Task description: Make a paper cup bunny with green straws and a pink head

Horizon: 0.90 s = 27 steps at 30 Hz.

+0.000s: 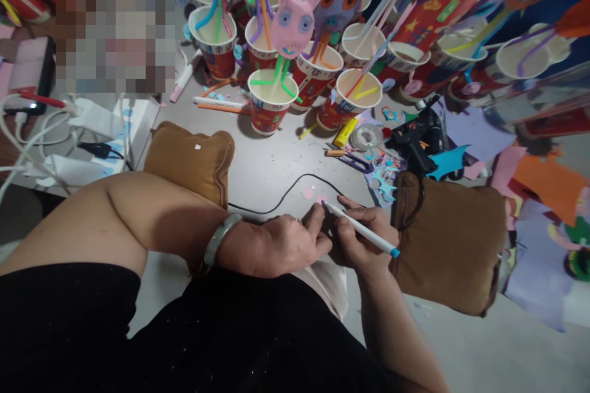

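My right hand (369,233) is closed around a white felt-tip pen (362,227) with a blue end. The pen's tip meets a small pink paper circle (321,199) on the table. My left hand (288,245) rests beside it, with the index fingertip at the circle's edge and its fingers apart. A second pink circle (308,192) lies just to the left. Behind them a black cord (262,212) curves across the table. A pale bracelet (222,238) is on my left wrist.
Brown cushions (188,163) flank my hands, one on the right (452,242). Paper cups (271,104) with straws and painted animal heads (292,27) crowd the back. A black glue gun (415,144), scissors (353,161), tape (367,135) and paper scraps lie right; a power strip (115,141) sits left.
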Each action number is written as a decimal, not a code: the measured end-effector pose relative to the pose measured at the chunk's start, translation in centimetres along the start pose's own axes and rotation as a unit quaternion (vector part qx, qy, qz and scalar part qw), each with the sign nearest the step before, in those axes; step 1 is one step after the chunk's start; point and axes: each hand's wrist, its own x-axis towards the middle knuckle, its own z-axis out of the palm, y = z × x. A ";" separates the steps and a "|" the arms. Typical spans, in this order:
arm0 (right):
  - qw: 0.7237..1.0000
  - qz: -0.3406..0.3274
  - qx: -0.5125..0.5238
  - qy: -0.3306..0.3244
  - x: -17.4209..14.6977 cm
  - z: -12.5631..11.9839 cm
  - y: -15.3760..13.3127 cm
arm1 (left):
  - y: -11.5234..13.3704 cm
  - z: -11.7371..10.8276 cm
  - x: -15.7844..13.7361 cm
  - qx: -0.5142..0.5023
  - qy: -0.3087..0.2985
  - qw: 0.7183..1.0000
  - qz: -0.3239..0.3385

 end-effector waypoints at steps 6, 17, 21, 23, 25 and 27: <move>1.000 -0.001 -0.009 -0.005 0.1 0.0 -0.1 | 0.2 0.5 -0.2 0.002 0.015 1.000 -0.006; 1.000 0.016 -0.011 0.000 0.0 0.1 -0.1 | 0.2 0.8 -0.3 0.003 0.026 1.000 -0.001; 1.000 0.020 -0.009 0.001 0.0 0.1 -0.1 | 0.2 0.6 -0.3 0.008 0.022 1.000 -0.011; 1.000 0.021 -0.007 0.001 0.0 0.1 -0.1 | 0.2 0.5 -0.4 0.010 0.025 1.000 -0.009; 1.000 0.021 -0.005 0.003 0.0 0.1 -0.1 | 0.2 0.5 -0.4 0.014 0.031 0.999 -0.010; 1.000 0.017 0.000 0.006 0.0 0.1 -0.1 | 0.2 0.6 -0.4 0.018 0.034 0.999 -0.013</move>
